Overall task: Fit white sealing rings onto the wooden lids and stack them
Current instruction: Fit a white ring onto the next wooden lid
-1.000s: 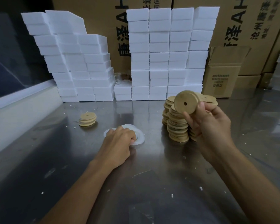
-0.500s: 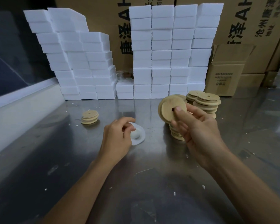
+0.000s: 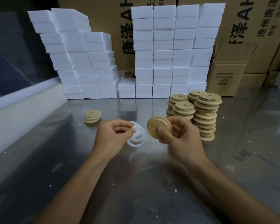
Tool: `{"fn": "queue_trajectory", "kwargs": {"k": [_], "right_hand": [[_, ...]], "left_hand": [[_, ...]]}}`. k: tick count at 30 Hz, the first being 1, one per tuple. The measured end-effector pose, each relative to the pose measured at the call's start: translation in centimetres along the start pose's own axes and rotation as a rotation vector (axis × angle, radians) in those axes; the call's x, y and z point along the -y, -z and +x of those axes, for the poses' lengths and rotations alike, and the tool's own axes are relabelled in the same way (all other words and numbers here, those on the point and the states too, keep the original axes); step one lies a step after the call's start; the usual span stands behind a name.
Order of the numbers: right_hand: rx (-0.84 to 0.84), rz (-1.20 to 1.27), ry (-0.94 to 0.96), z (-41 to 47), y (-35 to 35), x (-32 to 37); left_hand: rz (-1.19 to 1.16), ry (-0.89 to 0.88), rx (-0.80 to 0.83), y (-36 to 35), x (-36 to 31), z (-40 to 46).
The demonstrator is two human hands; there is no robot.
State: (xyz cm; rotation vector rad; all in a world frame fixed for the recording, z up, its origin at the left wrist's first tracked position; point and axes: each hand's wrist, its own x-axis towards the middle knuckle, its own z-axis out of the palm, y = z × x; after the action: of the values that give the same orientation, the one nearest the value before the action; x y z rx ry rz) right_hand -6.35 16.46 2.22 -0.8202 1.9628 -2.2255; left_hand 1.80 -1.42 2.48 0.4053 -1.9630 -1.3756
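Steel table point(image 3: 136, 183) (scuffed, crumb-flecked); white foam blocks point(image 3: 171, 50), cardboard cartons point(image 3: 252, 21) behind.

Tilted wooden lid point(image 3: 158, 128), white sealing rings point(image 3: 137, 136) beside

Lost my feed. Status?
Left hand pinches white ring. Right hand grips wooden lid. Ring not yet fitted. Nothing between them.
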Motion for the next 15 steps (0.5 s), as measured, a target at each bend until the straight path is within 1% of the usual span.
{"fn": "queue_trajectory", "kwargs": {"k": [2,5,8,10,12,15], "right_hand": [[-0.012,-0.071,0.057,0.1,0.0,-0.3],[-0.003,-0.062,0.147,0.2,0.2,-0.4],[0.008,-0.097,0.164,0.4,0.2,-0.5],[0.027,-0.041,0.125,0.4,0.0,-0.3],[0.084,0.039,0.09,0.2,-0.2,0.1],[0.139,-0.025,0.126,0.0,-0.5,0.0]], "left_hand": [[-0.021,0.003,0.055,-0.1,-0.3,-0.2],[-0.1,-0.01,0.145,-0.2,-1.0,-0.5],[-0.173,-0.025,0.227,-0.4,-1.6,-0.9],[-0.208,-0.03,0.231,-0.5,-1.8,-1.0],[-0.223,-0.038,0.204,-0.7,-1.9,-1.0],[-0.191,-0.045,0.157,-1.1,-1.5,-0.9]]}}
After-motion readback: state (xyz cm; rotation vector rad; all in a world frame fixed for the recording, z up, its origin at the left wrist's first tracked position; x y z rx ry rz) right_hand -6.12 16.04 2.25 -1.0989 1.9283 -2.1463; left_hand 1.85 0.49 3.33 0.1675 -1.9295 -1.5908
